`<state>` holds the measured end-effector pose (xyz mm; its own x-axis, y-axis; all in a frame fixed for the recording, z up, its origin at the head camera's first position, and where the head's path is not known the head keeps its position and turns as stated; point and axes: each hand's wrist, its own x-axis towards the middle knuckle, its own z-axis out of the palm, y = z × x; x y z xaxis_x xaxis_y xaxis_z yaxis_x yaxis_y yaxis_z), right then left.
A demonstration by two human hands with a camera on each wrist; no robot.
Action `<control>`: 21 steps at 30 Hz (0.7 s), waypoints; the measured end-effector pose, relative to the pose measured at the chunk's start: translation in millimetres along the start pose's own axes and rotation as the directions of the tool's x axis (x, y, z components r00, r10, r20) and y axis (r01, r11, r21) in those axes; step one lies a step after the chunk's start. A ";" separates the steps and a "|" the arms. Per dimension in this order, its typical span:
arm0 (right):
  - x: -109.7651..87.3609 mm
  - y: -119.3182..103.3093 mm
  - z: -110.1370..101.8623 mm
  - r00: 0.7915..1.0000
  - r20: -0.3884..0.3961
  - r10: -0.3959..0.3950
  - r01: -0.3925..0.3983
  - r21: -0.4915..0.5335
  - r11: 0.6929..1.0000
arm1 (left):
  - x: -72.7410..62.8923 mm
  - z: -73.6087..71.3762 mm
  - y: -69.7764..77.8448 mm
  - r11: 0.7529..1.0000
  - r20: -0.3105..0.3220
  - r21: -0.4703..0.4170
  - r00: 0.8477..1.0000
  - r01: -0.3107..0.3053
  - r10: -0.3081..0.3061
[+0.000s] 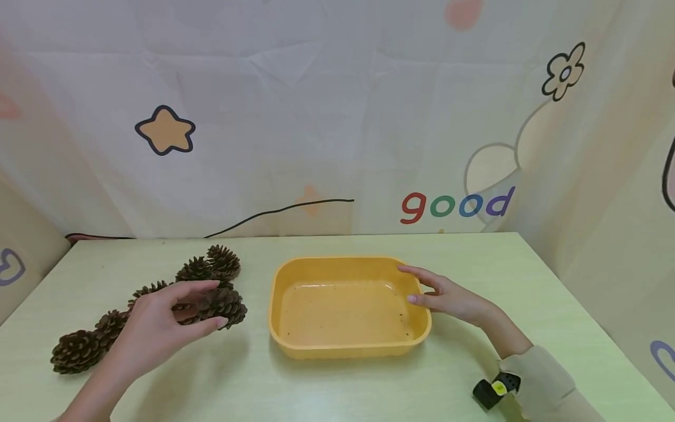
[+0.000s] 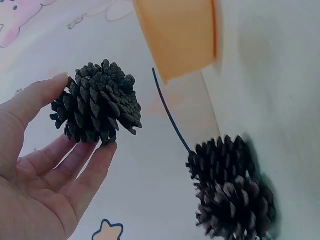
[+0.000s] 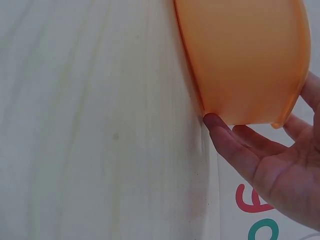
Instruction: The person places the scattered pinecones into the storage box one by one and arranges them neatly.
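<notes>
My left hand point(image 1: 158, 319) holds a brown pine cone point(image 1: 228, 306) between thumb and fingertips, raised over the left part of the table. In the left wrist view that pine cone point(image 2: 97, 102) has its scales spread, with the fingertips at one side of it. A yellow rectangular tub point(image 1: 348, 353) stands at the table's middle, nothing but small dark specks inside. At its right end, my right hand point(image 1: 453, 299) grips the rim, thumb over the edge. The right wrist view shows other fingers point(image 3: 232, 147) low against the tub's outer wall point(image 3: 245, 65).
Several more pine cones point(image 1: 76, 351) lie in a slanting row on the left of the pale table point(image 1: 364, 390), partly behind my left hand. A printed curtain point(image 1: 337, 135) hangs along the back edge. A black strap device point(image 1: 495, 388) sits by my right sleeve.
</notes>
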<state>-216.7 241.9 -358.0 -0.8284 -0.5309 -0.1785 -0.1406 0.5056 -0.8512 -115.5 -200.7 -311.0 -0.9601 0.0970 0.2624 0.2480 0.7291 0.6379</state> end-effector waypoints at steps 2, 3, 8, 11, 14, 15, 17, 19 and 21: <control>0.1 0.0 0.0 1.000 0.000 0.006 -0.006 0.005 1.000 | 2.3 1.8 4.2 1.000 -0.001 -0.029 1.000 -0.005 0.005; 0.2 0.1 0.0 1.000 0.000 0.009 -0.009 0.006 1.000 | 3.3 2.8 6.3 0.999 -0.002 -0.041 1.000 -0.007 0.007; 1.0 -0.6 -0.1 1.000 0.003 0.007 -0.007 0.001 1.000 | 7.4 8.6 15.4 0.995 0.000 -0.093 0.999 -0.033 0.033; 1.8 0.0 -0.7 1.000 0.000 0.002 -0.002 -0.006 1.000 | 11.2 12.7 20.1 0.994 -0.003 -0.092 0.999 -0.053 0.053; 2.3 0.9 -1.1 1.000 -0.001 0.000 0.000 -0.006 1.000 | 15.9 18.6 24.4 0.992 0.004 -0.102 0.998 -0.067 0.068; 2.1 1.0 -1.2 1.000 -0.001 0.004 -0.004 -0.004 1.000 | 17.5 20.8 25.9 0.991 0.011 -0.115 0.997 -0.069 0.071; 1.8 1.3 -1.2 1.000 0.002 0.009 -0.009 0.001 1.000 | 20.4 25.7 28.9 0.985 0.026 -0.151 0.996 -0.079 0.084; 1.4 1.5 -1.3 1.000 0.001 0.005 -0.005 -0.002 1.000 | 23.4 30.3 32.4 0.977 0.039 -0.194 0.994 -0.094 0.104; 0.7 1.1 -1.4 1.000 0.001 0.001 -0.001 -0.003 1.000 | 26.3 35.1 36.2 0.969 0.050 -0.218 0.991 -0.114 0.127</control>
<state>-218.1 243.0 -358.4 -0.8282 -0.5308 -0.1799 -0.1410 0.5080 -0.8497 -136.3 -148.0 -306.4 -0.9259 0.2228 0.3050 0.3777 0.5483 0.7461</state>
